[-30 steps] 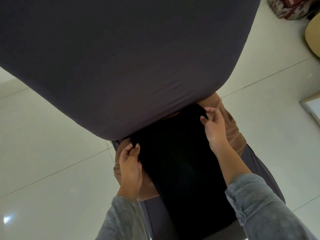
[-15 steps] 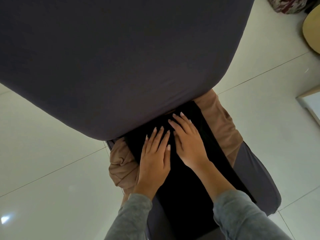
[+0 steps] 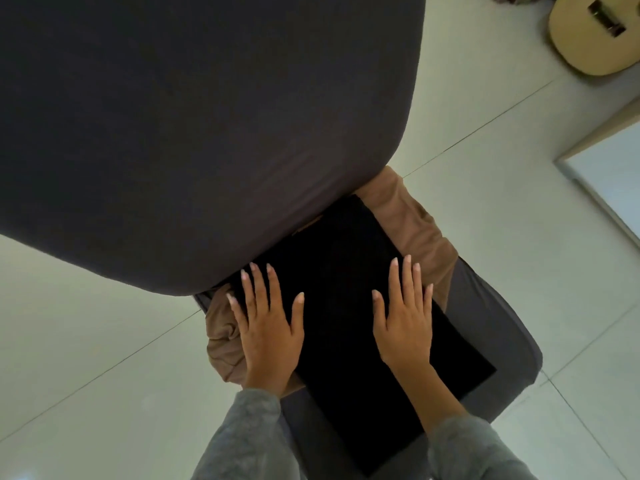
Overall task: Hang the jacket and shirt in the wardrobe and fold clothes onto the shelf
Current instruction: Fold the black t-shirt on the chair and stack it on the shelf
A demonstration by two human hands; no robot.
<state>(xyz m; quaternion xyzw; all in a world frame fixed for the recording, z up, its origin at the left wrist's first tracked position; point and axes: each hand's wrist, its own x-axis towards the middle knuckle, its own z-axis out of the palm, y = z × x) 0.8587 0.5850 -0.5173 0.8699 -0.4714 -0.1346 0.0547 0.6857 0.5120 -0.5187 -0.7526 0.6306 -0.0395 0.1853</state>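
Black garment: lies folded atop a brown garment on the chair seat.
Left hand: fingers straight, spread wide, pressing it flat, likely smoothing the fold.
Right hand: likewise flat, gripping nothing.

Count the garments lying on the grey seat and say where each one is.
2. A black garment lies flat on top, under the left hand and right hand. A brown garment lies beneath it, showing at both sides. More could be hidden below.

Grey seat — brown garment lies on it.
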